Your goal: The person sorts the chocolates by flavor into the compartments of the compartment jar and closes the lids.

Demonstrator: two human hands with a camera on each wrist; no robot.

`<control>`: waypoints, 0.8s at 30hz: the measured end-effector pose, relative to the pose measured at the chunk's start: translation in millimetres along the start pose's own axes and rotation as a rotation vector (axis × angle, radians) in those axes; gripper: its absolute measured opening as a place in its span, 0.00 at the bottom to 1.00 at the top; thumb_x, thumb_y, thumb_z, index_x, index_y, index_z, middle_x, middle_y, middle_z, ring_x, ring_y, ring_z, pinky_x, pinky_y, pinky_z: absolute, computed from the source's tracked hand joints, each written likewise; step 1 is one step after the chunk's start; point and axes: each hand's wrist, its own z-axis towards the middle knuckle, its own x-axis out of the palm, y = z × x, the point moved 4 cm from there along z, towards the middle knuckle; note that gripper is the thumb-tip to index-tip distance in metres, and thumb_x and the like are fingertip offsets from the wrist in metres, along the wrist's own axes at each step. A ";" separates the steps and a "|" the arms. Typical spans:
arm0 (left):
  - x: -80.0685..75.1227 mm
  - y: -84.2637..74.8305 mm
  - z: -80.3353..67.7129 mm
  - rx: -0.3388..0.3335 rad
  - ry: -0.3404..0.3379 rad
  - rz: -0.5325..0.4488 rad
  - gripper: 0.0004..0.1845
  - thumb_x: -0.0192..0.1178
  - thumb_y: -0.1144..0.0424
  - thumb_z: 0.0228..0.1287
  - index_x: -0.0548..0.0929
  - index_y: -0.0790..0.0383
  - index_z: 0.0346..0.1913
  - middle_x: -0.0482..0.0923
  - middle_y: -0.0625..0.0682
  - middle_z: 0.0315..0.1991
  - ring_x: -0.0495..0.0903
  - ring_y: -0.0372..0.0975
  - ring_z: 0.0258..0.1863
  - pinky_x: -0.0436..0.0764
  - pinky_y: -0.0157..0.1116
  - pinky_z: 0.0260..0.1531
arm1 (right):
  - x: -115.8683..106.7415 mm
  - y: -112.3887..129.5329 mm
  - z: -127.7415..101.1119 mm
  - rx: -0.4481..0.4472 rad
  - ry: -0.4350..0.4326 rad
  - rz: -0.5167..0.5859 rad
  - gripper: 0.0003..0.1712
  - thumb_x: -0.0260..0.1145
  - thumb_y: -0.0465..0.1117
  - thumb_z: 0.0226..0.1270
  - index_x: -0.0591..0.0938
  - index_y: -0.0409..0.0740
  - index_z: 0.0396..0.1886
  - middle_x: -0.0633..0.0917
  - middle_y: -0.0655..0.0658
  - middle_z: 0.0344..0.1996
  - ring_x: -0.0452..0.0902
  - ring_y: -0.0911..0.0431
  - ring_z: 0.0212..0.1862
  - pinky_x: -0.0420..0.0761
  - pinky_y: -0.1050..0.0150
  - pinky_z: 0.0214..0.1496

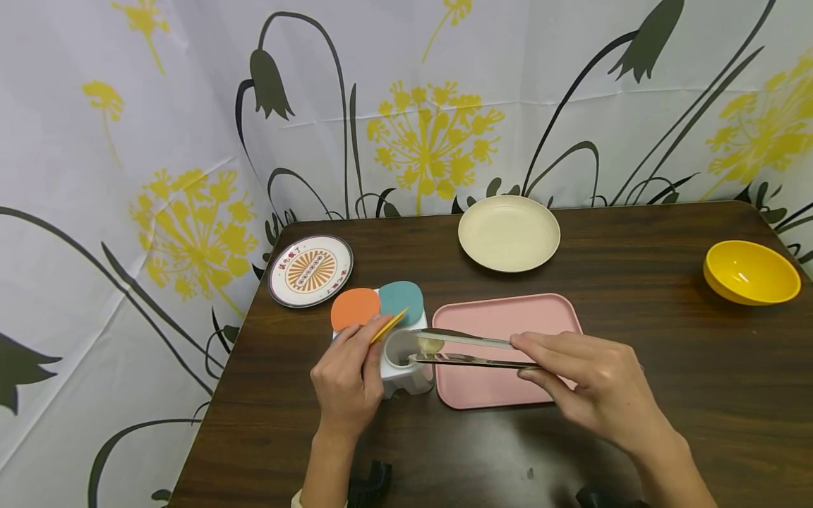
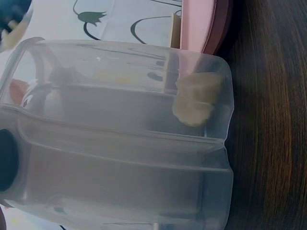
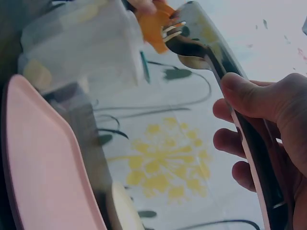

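Over the open white container [image 1: 406, 363], just left of the pink tray [image 1: 508, 331], steel tongs [image 1: 470, 351] pinched by the right hand [image 1: 584, 377] hold a pale morsel [image 1: 430, 345]; the left hand [image 1: 348, 377] grips the container's side.

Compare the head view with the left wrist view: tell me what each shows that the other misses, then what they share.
Only the head view shows both hands: the left hand holding the container with its yellow lid open, the right hand gripping metal tongs, plus the round cream plate and yellow bowl. Only the left wrist view shows a pale lump through the container's wall. Both show the translucent white plastic container, pink rectangular tray and dark wooden table.
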 end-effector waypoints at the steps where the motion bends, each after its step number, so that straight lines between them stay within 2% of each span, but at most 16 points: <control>1: 0.1 0.0 0.1 0.005 -0.003 0.000 0.15 0.52 0.63 0.72 0.85 0.62 0.53 0.86 0.53 0.45 0.87 0.44 0.39 0.82 0.46 0.47 | 3.9 0.5 1.5 0.001 0.006 0.003 0.18 0.63 0.50 0.71 0.89 0.42 0.45 0.89 0.50 0.36 0.85 0.59 0.34 0.80 0.66 0.34; 4: 0.3 -0.3 0.1 0.018 -0.010 -0.001 0.15 0.52 0.62 0.73 0.85 0.63 0.53 0.87 0.54 0.44 0.87 0.45 0.39 0.82 0.46 0.46 | 13.6 1.4 4.1 0.008 0.022 0.008 0.18 0.62 0.50 0.71 0.89 0.43 0.46 0.89 0.51 0.37 0.85 0.59 0.35 0.81 0.64 0.34; 11: 0.2 -0.4 0.0 0.030 -0.023 0.004 0.15 0.51 0.61 0.74 0.85 0.63 0.53 0.87 0.54 0.44 0.87 0.45 0.37 0.82 0.47 0.45 | 27.8 1.1 3.7 0.010 0.032 0.051 0.17 0.63 0.50 0.71 0.88 0.42 0.47 0.89 0.51 0.38 0.84 0.59 0.34 0.79 0.66 0.31; 18: -0.3 -1.3 0.6 0.032 -0.029 0.002 0.15 0.51 0.61 0.74 0.85 0.62 0.53 0.87 0.54 0.43 0.87 0.45 0.36 0.82 0.47 0.44 | 34.1 1.0 0.6 0.011 0.066 0.038 0.18 0.62 0.51 0.72 0.87 0.44 0.49 0.89 0.51 0.42 0.85 0.58 0.37 0.82 0.61 0.37; 24: -0.6 -1.8 0.7 0.033 -0.035 0.007 0.16 0.51 0.60 0.74 0.85 0.63 0.53 0.87 0.54 0.43 0.87 0.45 0.33 0.83 0.47 0.43 | 36.2 1.0 -0.6 0.011 0.087 0.031 0.19 0.61 0.51 0.72 0.87 0.43 0.51 0.88 0.50 0.43 0.85 0.58 0.38 0.82 0.60 0.39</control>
